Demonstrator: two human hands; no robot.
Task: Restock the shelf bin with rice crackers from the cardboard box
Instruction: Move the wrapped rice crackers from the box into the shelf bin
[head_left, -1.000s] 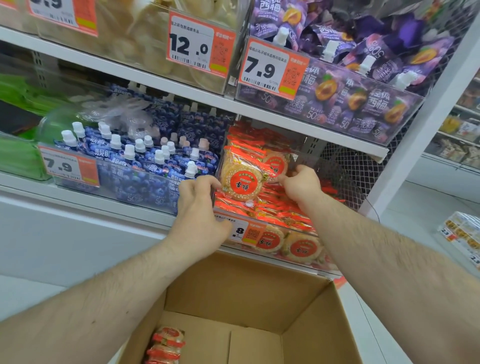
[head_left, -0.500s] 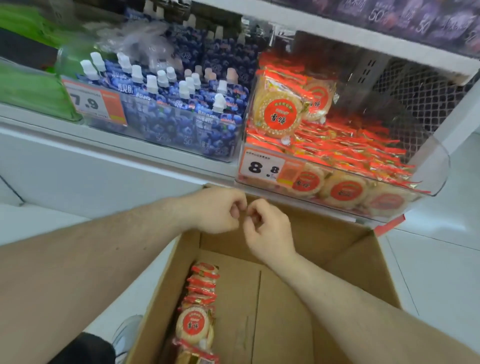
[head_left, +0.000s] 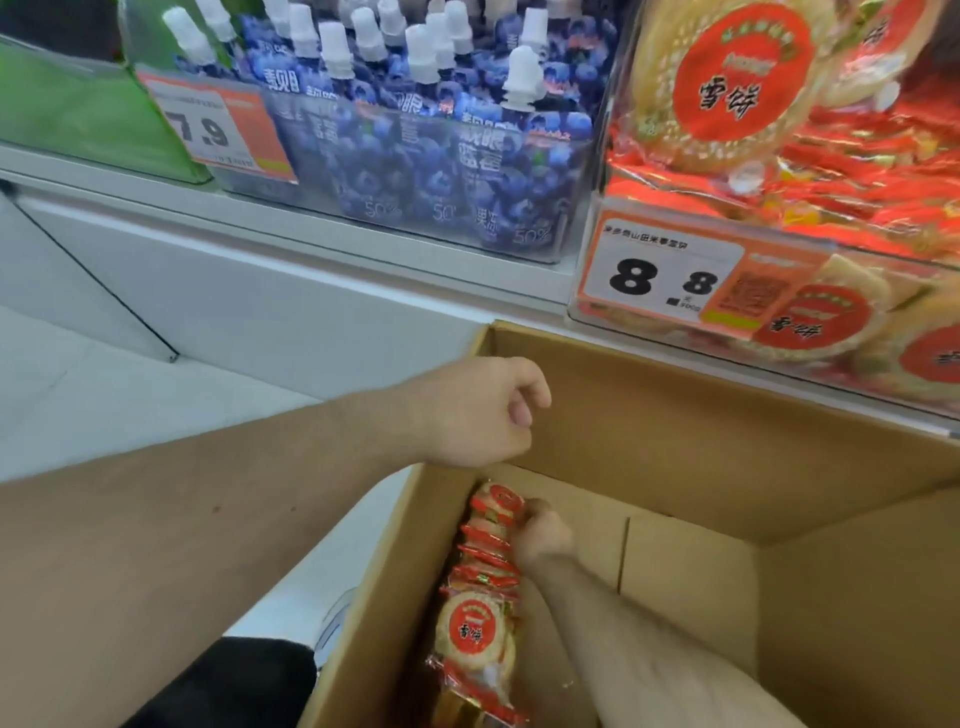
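Note:
The open cardboard box (head_left: 701, 426) stands below the shelf. A row of red-and-white rice cracker packs (head_left: 480, 587) lies along its left inner wall. My right hand (head_left: 540, 535) is down inside the box, fingers curled on the far packs of that row. My left hand (head_left: 475, 410) hovers above the box's left rim, loosely curled and holding nothing. The clear shelf bin (head_left: 597, 218) at upper right is heaped with rice cracker packs (head_left: 727, 88) and carries an 8.8 price tag (head_left: 660, 275).
A clear bin of blue blueberry drink pouches (head_left: 415, 130) with a 7.9 tag sits left of the cracker bin. Green packs (head_left: 78, 114) fill the far left bin. The white shelf edge (head_left: 291, 218) runs across. A shoe (head_left: 332, 629) shows on the floor beside the box.
Both hands left the shelf bin and came down. My right hand has reached deep into the box onto the cracker row; my left hand stays above the box rim. The view tilted downward.

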